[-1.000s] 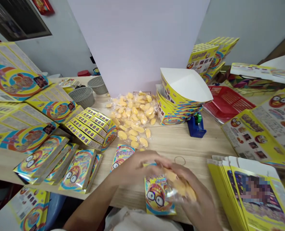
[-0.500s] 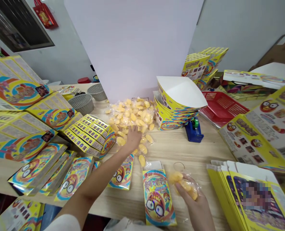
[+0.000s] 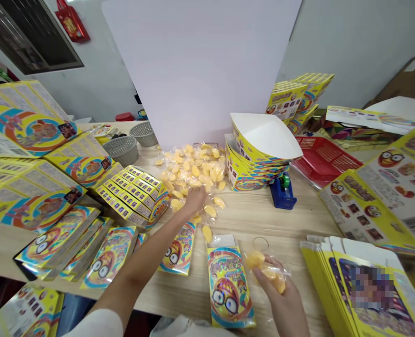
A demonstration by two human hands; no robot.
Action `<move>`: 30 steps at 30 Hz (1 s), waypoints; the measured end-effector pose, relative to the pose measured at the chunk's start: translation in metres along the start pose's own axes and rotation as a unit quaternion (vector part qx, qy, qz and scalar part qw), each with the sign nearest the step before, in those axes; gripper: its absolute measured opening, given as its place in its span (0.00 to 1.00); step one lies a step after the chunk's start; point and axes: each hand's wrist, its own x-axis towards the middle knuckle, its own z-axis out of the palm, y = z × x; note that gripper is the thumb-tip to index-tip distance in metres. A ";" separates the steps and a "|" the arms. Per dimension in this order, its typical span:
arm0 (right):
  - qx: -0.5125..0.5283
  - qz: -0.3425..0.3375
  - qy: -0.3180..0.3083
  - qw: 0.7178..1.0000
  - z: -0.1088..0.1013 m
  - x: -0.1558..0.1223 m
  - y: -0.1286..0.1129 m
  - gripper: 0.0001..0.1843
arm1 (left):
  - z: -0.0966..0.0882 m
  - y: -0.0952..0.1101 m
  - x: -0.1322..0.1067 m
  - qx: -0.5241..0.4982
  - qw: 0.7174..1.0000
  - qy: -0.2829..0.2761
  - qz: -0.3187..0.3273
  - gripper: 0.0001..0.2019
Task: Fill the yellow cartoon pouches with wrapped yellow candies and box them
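Observation:
My left hand reaches into the near edge of a pile of yellow oval pieces in clear wrappers. Its fingers are bent down and drawn together among them; whatever lies under the fingertips is hidden. Several more wrapped yellow pieces are gathered in my right hand, its thumb pressed over them, above the table at the lower right. Just left of that hand, a yellow cartoon box lies face up, its white top flap open. Another cartoon box lies partly under my left forearm.
Stacked display cartons and packed boxes crowd the left. Open trays, a blue tape dispenser and a red basket stand right of the pile. Flat unfilled boxes lie at lower right. Grey baskets sit behind.
My left hand's fingers have drawn closer together in the pile, and a few pieces near it have shifted. My right hand still holds its wrapped pieces almost in place. The view has shifted slightly.

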 end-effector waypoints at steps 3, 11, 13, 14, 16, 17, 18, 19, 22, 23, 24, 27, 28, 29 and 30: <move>-0.008 0.012 0.009 1.000 -0.009 0.005 0.004 0.25 | -0.018 0.010 -0.015 -0.149 0.989 0.003 -0.016 0.25; 0.181 0.139 -0.086 0.970 -0.010 0.012 -0.001 0.28 | -0.043 0.070 -0.101 -0.510 0.843 -0.171 0.022 0.29; 0.231 0.158 -0.108 0.954 -0.006 0.005 -0.009 0.34 | -0.045 0.084 -0.116 -0.633 0.740 -0.226 0.018 0.27; 0.249 0.162 -0.111 0.948 -0.005 0.000 -0.014 0.36 | -0.046 0.090 -0.121 -0.672 0.699 -0.243 0.016 0.27; 0.257 0.157 -0.113 0.947 -0.001 -0.011 -0.026 0.36 | -0.048 0.098 -0.129 -0.698 0.671 -0.250 0.017 0.29; 0.259 0.153 -0.118 0.946 0.001 -0.016 -0.031 0.36 | -0.049 0.101 -0.132 -0.699 0.672 -0.244 0.019 0.29; 0.261 0.149 -0.128 0.945 0.002 -0.020 -0.037 0.36 | -0.050 0.103 -0.135 -0.698 0.677 -0.232 0.023 0.28; 0.265 0.145 -0.139 0.943 0.004 -0.024 -0.042 0.37 | -0.050 0.105 -0.137 -0.695 0.685 -0.219 0.027 0.27; 0.275 0.144 -0.172 0.935 0.007 -0.029 -0.052 0.37 | -0.050 0.108 -0.143 -0.686 0.702 -0.190 0.031 0.26; 0.276 0.147 -0.180 0.933 0.007 -0.030 -0.054 0.37 | -0.049 0.109 -0.144 -0.685 0.704 -0.186 0.028 0.26; 0.274 0.149 -0.185 0.932 0.008 -0.030 -0.055 0.37 | -0.048 0.109 -0.144 -0.684 0.705 -0.187 0.024 0.26; 0.266 0.155 -0.193 0.932 0.012 -0.030 -0.058 0.37 | -0.043 0.106 -0.142 -0.667 0.724 -0.176 0.002 0.27; 0.266 0.155 -0.196 0.931 0.014 -0.029 -0.059 0.37 | -0.040 0.105 -0.141 -0.648 0.744 -0.162 -0.002 0.28; 0.269 0.154 -0.200 0.930 0.016 -0.029 -0.059 0.36 | -0.037 0.103 -0.141 -0.620 0.771 -0.145 -0.002 0.29; 0.274 0.148 -0.205 0.928 0.019 -0.028 -0.058 0.35 | -0.034 0.101 -0.141 -0.584 0.800 -0.133 0.000 0.30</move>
